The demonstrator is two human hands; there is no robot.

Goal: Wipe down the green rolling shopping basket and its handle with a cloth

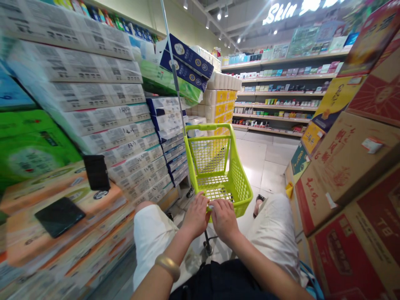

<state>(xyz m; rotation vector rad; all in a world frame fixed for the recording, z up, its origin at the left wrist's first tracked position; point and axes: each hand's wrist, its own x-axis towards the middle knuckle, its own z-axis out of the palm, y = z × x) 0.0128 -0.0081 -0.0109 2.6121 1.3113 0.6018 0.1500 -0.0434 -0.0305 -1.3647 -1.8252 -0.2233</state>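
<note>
Close in front of my body stands a lime-green shopping cart (242,189) with mesh walls. My left hand (196,213) is at its near rim, the fingers bent and drawn together. Beside it, almost touching, my right hand (223,218) is closed at the same rim. A small whitish bit (210,206) shows between the two hands, too small to name. My fingers hide part of the rim, and whether they grip it or only rest there is unclear. A gold bangle (168,267) sits on my left forearm.
On the left, a phone (96,173) and a dark flat device (60,216) rest on orange cartons (18,233). Stacked packs (103,96) rise behind them. Cardboard boxes (353,154) crowd the right side. Product shelves (281,77) line the back beyond the tiled floor (250,160).
</note>
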